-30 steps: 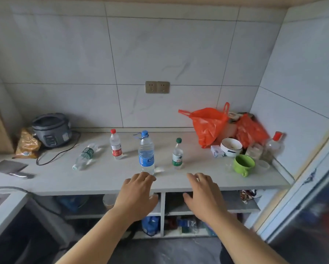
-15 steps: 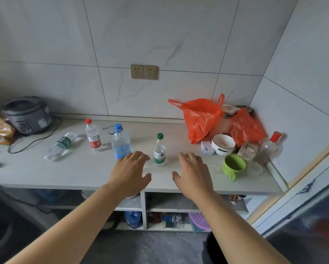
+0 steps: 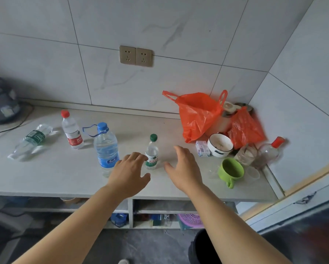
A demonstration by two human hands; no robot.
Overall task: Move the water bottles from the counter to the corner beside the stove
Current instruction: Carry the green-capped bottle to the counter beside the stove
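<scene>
Four water bottles share the counter (image 3: 64, 178): the big blue-capped bottle (image 3: 106, 149) just left of the left hand (image 3: 130, 173), the red-capped bottle (image 3: 72, 133) and a bottle lying on its side (image 3: 29, 141) farther left, and the small green-capped bottle (image 3: 152, 153) between both hands. The left hand is spread, fingertips perhaps brushing the small bottle's label; the right hand (image 3: 184, 168) is spread too, holding nothing.

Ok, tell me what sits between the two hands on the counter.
In the head view, the small green-capped bottle stands upright between the left hand and the right hand, nearer the left fingertips. Otherwise bare counter. Both hands are open.
</scene>
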